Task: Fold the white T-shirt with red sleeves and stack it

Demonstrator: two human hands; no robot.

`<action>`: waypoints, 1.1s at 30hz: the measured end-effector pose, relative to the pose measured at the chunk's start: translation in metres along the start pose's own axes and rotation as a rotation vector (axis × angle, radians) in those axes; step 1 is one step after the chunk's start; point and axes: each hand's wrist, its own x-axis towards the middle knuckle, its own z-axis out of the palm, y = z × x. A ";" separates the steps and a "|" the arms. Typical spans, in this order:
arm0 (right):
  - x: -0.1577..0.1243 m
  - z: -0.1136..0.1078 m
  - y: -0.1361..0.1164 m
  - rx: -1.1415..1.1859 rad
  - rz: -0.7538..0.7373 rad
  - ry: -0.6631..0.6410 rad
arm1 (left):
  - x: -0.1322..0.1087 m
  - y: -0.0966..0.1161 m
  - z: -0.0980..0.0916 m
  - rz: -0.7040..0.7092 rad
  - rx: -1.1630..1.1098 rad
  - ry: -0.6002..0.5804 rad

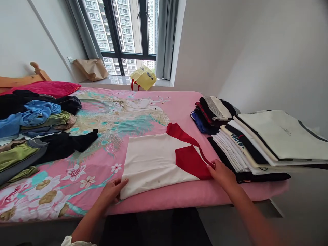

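A white shirt with red sleeves [156, 160] lies partly folded on the pink flowered bedsheet [84, 171], near the bed's front edge. My left hand [112, 190] rests at the shirt's lower left corner, fingers curled on the hem. Over on the other side, my right hand [222, 174] pinches the red sleeve's edge at the shirt's right end. Both forearms reach in from the bottom of the head view.
Two stacks of folded clothes stand at the right: a tall white and black one [258, 147] and a darker one [212, 114] behind. A heap of unfolded clothes [33, 130] covers the bed's left. A red pillow [48, 88], a brown bag [91, 69] and a yellow bag [144, 78] lie by the window.
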 end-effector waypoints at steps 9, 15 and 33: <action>-0.054 0.015 -0.087 0.313 -0.699 0.011 | -0.028 -0.012 0.011 0.821 0.624 0.480; -0.078 0.044 -0.125 0.363 -0.774 0.027 | -0.034 -0.009 0.048 1.232 1.014 0.253; -0.046 0.070 -0.097 0.205 -0.643 0.267 | -0.005 -0.008 0.089 0.946 1.292 0.137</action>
